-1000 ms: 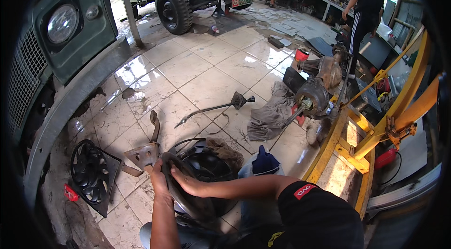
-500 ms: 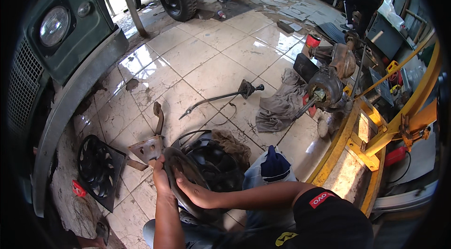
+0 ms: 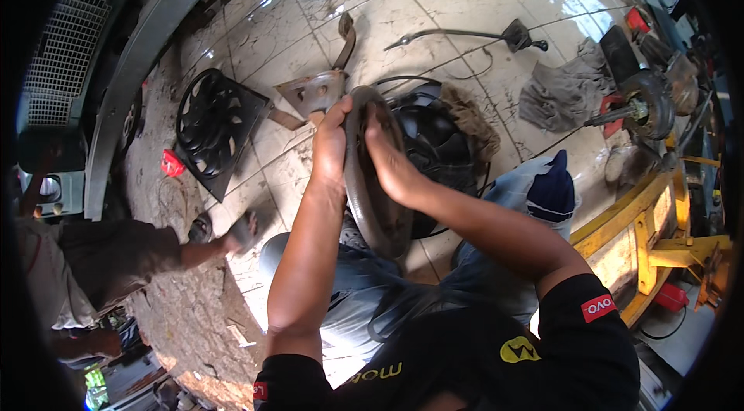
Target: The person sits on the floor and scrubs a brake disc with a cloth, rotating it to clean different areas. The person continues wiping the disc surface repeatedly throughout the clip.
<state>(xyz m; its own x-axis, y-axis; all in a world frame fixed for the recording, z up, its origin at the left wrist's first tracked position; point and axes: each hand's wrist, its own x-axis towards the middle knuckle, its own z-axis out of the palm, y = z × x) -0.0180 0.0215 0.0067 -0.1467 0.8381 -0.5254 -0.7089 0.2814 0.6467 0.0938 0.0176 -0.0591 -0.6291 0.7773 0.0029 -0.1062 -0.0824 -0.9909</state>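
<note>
Upright on its edge between my hands is a round, dark grey metal disc point(image 3: 359, 178) with a thick rim and a hollowed face. My left hand point(image 3: 332, 136) wraps the disc's left side near its far rim. Reaching into the hollow face from the right, my right hand point(image 3: 390, 163) presses its palm against it, fingers pointing away from me. Just past the disc lies a pedal with a metal bracket point(image 3: 314, 91). A black round part point(image 3: 434, 143) sits right of the disc, partly hidden by my right arm, with a brown rag point(image 3: 474, 124) beside it.
A black fan point(image 3: 211, 128) and a red object point(image 3: 173, 164) lie left. Farther off are a long lever point(image 3: 457, 33), a grey cloth point(image 3: 566, 89) and an axle part point(image 3: 649, 105). A yellow frame point(image 3: 628, 236) stands right. Another person's arm point(image 3: 205, 253) reaches in from the left.
My view has tipped down and turned left, so the scene sits higher and farther right. Another person has come into view at left. Both hands remain on the disc.
</note>
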